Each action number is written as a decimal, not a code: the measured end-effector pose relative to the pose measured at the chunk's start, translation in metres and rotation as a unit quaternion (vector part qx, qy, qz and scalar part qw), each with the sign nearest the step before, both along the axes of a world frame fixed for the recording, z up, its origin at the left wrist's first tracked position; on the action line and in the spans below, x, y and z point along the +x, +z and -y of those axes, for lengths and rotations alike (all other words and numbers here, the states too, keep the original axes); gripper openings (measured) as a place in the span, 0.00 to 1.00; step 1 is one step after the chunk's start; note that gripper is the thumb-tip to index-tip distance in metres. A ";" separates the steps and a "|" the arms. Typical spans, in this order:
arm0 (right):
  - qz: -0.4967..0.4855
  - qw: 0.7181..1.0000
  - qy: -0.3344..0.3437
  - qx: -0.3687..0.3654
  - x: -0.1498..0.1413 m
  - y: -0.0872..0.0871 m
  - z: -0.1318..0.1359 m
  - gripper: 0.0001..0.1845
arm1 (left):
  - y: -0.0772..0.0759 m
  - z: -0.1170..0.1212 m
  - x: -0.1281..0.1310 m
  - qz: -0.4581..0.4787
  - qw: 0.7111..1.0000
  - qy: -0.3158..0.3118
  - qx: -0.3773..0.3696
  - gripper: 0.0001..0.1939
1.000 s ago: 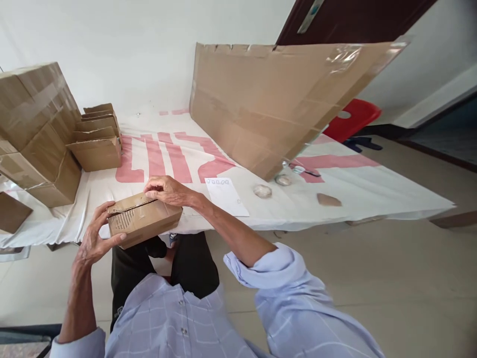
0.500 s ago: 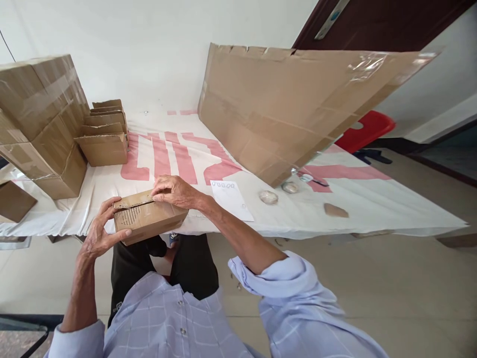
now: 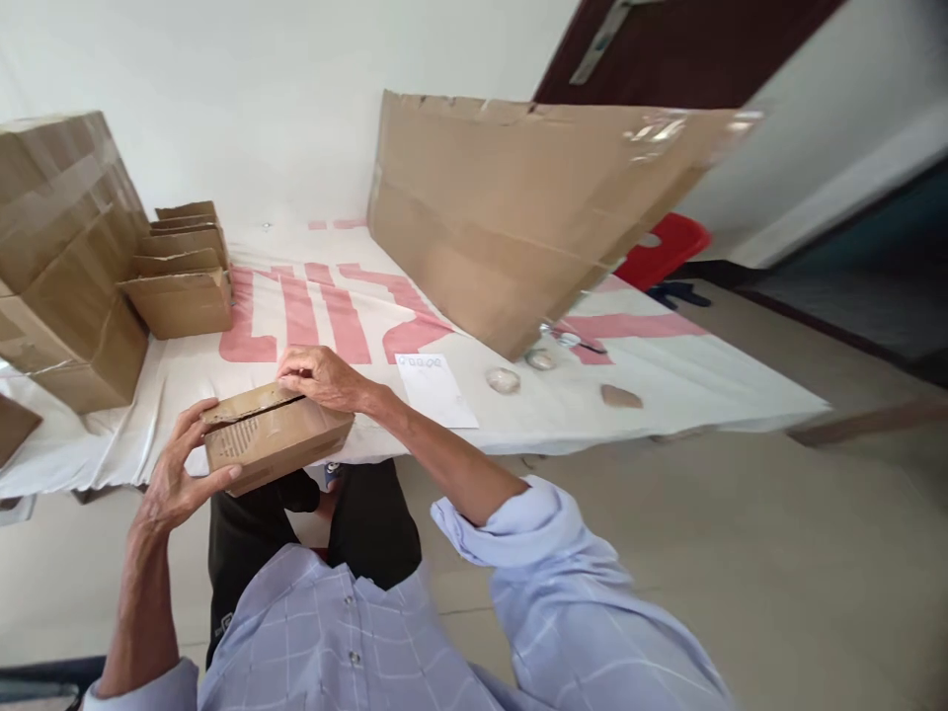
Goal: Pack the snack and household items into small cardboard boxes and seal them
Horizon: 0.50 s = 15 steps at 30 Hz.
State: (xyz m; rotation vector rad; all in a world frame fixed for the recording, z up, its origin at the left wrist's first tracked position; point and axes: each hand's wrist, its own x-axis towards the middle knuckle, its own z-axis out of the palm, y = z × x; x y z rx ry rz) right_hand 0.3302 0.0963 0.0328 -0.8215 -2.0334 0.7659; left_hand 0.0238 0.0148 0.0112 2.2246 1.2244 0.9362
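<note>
A small brown cardboard box (image 3: 285, 434) is held at the table's front edge, above my lap. A narrow dark gap runs between its top flaps. My left hand (image 3: 176, 476) grips the box's left end, thumb on the near side and fingers at the far top corner. With bent fingers, my right hand (image 3: 326, 380) pinches the edge of a top flap near the far right of the gap. The inside of the box is hidden.
Large taped cartons (image 3: 66, 257) and a row of small open boxes (image 3: 182, 296) stand at left. A big cardboard sheet (image 3: 504, 217) leans behind a marked paper (image 3: 436, 390). Tape rolls (image 3: 503, 380), scissors (image 3: 574, 340) and a cardboard scrap (image 3: 620, 396) lie at right.
The view has turned to the right, so everything appears shifted left. Both hands keep their hold on the box, and the gap between the flaps looks slightly longer.
</note>
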 end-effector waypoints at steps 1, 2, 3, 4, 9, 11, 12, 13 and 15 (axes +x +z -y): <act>0.000 1.000 -0.005 0.000 -0.001 0.001 -0.001 0.09 | -0.001 -0.002 -0.001 -0.001 1.000 0.004 0.006 0.29; 0.000 1.000 -0.009 -0.002 -0.003 0.003 -0.003 0.09 | -0.002 -0.004 -0.003 -0.003 1.000 0.008 0.012 0.29; -0.005 1.000 -0.012 -0.008 -0.004 0.004 -0.005 0.08 | -0.004 -0.006 -0.005 -0.007 1.000 0.012 0.018 0.28; -0.016 1.000 -0.017 -0.017 -0.005 0.004 -0.007 0.08 | -0.005 -0.009 -0.007 -0.013 1.000 0.013 0.022 0.28; -0.160 0.982 -0.056 -0.084 -0.002 0.001 -0.017 0.09 | -0.010 -0.018 -0.014 -0.037 0.999 0.020 0.023 0.28; -0.224 0.966 -0.084 -0.097 0.010 -0.003 -0.017 0.13 | -0.012 -0.018 -0.014 -0.030 0.999 0.032 0.029 0.30; -0.250 0.958 -0.102 -0.096 0.018 -0.006 -0.016 0.16 | -0.012 -0.018 -0.014 -0.029 0.998 0.038 0.028 0.30; -0.270 0.950 -0.125 -0.092 0.029 -0.010 -0.014 0.18 | -0.012 -0.018 -0.014 -0.029 0.998 0.044 0.025 0.30; -0.292 0.935 -0.181 -0.083 0.057 -0.019 -0.007 0.20 | -0.012 -0.018 -0.014 -0.032 0.998 0.045 0.017 0.28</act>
